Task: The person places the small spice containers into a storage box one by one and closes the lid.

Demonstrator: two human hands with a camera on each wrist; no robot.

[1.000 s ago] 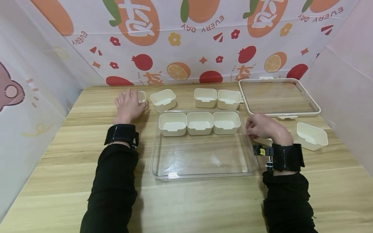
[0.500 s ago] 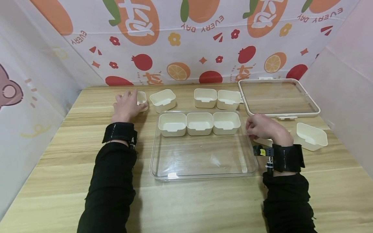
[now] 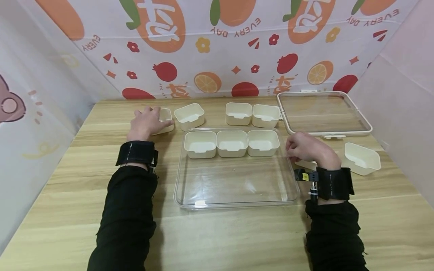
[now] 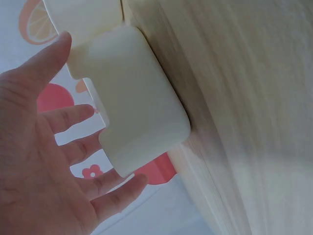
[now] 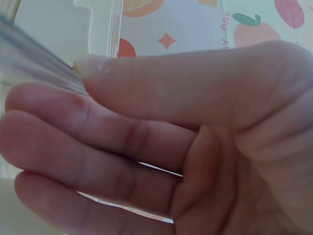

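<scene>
At the far left my left hand spreads over a cream plastic bin. In the left wrist view the bin stands between the spread thumb and little finger; the fingers look fairly straight along its open side. My right hand pinches the right rim of a clear storage box between thumb and curled fingers. Inside that box, three cream bins line up along the back wall. Part of another cream piece shows under the right hand, mostly hidden.
Behind the box stand more cream bins, one at left and a pair near the middle. A clear lid with a white frame lies at the back right. Another bin sits right of my right wrist.
The bin at the far left has shifted slightly right and toward me and turned a little. My left hand has turned and moved slightly left. My right hand has stayed on the rim.
</scene>
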